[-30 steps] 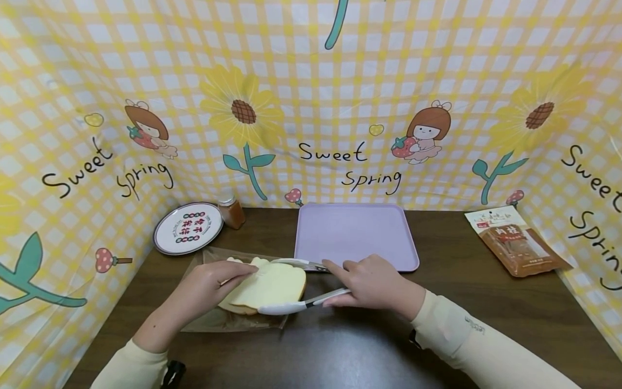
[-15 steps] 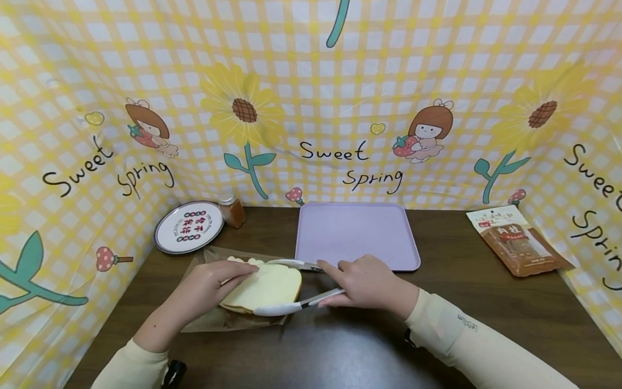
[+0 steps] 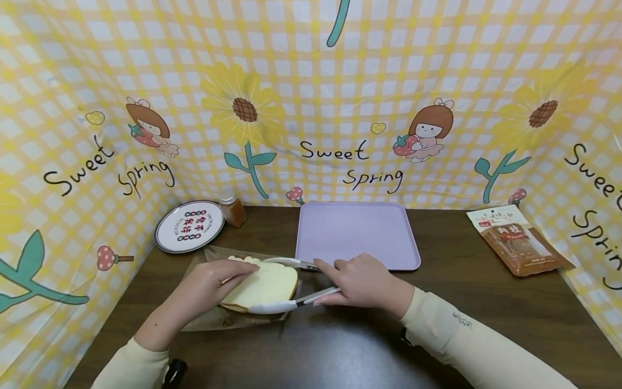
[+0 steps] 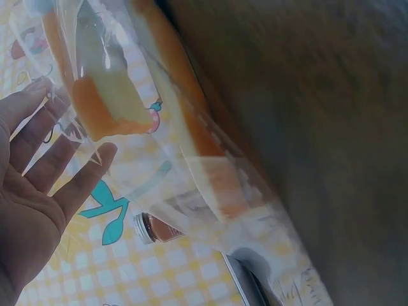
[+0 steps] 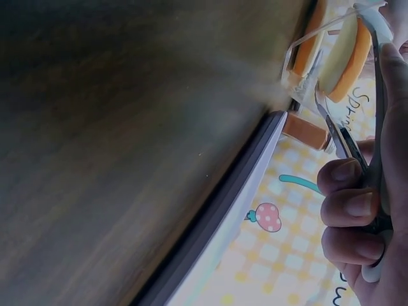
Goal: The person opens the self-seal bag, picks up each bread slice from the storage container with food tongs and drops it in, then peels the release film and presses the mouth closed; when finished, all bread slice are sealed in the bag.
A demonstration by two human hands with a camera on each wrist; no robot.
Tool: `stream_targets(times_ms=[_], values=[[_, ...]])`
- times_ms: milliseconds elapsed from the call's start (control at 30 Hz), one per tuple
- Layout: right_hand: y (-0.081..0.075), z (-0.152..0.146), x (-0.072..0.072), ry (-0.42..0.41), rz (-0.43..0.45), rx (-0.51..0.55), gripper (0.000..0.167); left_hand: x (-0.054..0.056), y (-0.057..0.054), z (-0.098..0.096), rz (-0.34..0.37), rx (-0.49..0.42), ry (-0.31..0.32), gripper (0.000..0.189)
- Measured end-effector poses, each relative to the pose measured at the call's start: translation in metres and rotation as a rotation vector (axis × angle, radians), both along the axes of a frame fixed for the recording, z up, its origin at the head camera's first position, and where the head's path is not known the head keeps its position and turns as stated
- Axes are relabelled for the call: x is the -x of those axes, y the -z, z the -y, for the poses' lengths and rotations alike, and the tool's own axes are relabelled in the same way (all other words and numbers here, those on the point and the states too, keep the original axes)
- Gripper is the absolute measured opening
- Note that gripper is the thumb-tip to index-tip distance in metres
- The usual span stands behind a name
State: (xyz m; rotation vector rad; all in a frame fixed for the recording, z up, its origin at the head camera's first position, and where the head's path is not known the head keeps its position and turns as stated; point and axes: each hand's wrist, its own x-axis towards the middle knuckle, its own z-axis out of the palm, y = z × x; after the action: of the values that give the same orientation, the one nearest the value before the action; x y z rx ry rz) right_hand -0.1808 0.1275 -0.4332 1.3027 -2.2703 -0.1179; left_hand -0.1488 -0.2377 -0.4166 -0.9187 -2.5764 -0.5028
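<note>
I had the bread slice (image 3: 269, 283) between the tongs (image 3: 272, 308), not yet clear of the bag (image 3: 209, 320), near left.
My right hand (image 3: 362, 281) gripped the tongs; my left hand (image 3: 214, 278) pinched the bag; freeing the slice seemingly remained.

The brown table (image 3: 359, 346)
It bore a clear bag (image 3: 228, 321) at nine o'clock, plate (image 3: 189, 227) at ten, jar (image 3: 234, 212) at eleven, tray (image 3: 357, 235) at twelve, packet (image 3: 520, 243) at two.

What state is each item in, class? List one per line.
Tongs: spread, in the right hand
Upper bread slice: between the tongs' arms
Clear plastic bag: open
Brown-filled jar: upright, lid on
White plate: lying face up
Lavender tray: lying face up
Cinnamon pouch: lying label up, seal unclear
</note>
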Motion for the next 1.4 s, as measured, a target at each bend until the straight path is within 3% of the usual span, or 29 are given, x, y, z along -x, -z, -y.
stream_targets(times_ms=[367,900,1400], values=[[0.001,0.010,0.000,0.030,0.035,0.015,0.084,0.000,0.001,0.000,-0.039,-0.009,0.014,0.034],[-0.003,0.020,0.001,0.039,0.032,-0.010,0.082,0.000,0.002,0.001,-0.032,-0.015,0.004,0.035],[0.001,0.032,0.006,0.036,0.088,-0.016,0.082,0.000,0.002,-0.001,-0.044,-0.001,0.013,0.035]])
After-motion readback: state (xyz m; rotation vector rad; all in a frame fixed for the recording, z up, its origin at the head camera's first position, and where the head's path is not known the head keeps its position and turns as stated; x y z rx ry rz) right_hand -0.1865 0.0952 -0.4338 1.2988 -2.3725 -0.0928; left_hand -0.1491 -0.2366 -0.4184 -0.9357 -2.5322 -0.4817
